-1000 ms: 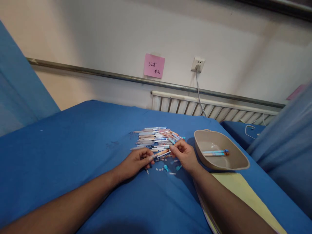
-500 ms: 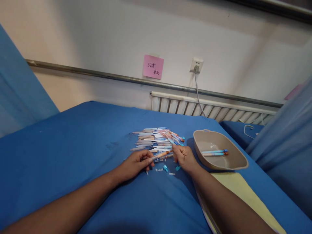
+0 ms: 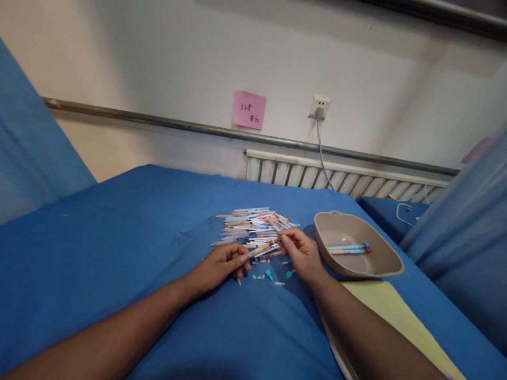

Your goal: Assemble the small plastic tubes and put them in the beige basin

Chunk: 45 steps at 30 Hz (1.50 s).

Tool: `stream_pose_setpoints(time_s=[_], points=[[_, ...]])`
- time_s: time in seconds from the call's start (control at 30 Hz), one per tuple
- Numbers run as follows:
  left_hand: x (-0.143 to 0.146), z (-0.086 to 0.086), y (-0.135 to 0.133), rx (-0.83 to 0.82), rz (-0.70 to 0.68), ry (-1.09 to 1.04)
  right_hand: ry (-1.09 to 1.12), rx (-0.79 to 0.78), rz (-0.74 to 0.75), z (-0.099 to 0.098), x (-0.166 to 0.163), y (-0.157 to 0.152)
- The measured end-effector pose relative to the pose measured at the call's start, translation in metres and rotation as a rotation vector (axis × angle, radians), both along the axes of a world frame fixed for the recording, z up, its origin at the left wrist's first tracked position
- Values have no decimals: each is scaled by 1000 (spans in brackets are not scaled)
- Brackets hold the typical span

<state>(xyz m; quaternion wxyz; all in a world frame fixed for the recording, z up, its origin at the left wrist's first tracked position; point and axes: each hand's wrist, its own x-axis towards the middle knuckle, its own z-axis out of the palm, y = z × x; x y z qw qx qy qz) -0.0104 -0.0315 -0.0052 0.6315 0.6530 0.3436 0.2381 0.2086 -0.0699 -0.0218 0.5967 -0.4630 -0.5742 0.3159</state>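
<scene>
Right hand (image 3: 301, 256) has opened out of that tighter curl from half a second ago, and the pen's (image 3: 264, 247) orange end now tips up a bit more; left hand (image 3: 222, 264) has barely budged. Using the tan tub (image 3: 374, 235) as the landmark: both hands and the pen are left of it, pen held just above the blue cloth (image 3: 119, 237). Left thumb and fingers are clamped on the barrel, right fingertips pinched at the orange end, though I can't tell if they've got some small piece there too. Behind the pen, also left of the tub, is the pen pile (image 3: 247, 224). Turquoise caps (image 3: 269, 274) and white bits (image 3: 261, 277) sit nearer, same side. Two pens (image 3: 344, 252) lie inside the tub. My take: keep the left grip steady, line the right fingertips up straight with the barrel, and go gently so nothing bends.
</scene>
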Motion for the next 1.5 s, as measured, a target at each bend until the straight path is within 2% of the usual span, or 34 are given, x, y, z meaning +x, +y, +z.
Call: stream_pose_setpoints(time_s=[0.23,0.57,0.83,0.93,1.03,1.17,1.3,1.4,1.5], points=[[1,6,-4,39,17,38,-35,-59,-15,3,1,-1],[1,9,-3,122,-92,142,-132,-25,-57,2,-1,4],[7,13,-5,166,-96,143,-208,-28,106,5,-3,0],[11,16,-3,228,-33,137,-176,-55,47,0,-3,5],[20,30,5,350,16,169,-186,-105,-56,-3,-1,13],[51,62,15,562,27,207,-318,-134,-122,-2,1,19],[105,88,17,738,-45,209,-528,-116,-91,-1,2,20],[151,95,17,798,-145,224,-709,-101,-66,-1,1,23],[195,94,19,883,-197,250,-879,-57,-9,1,0,23]])
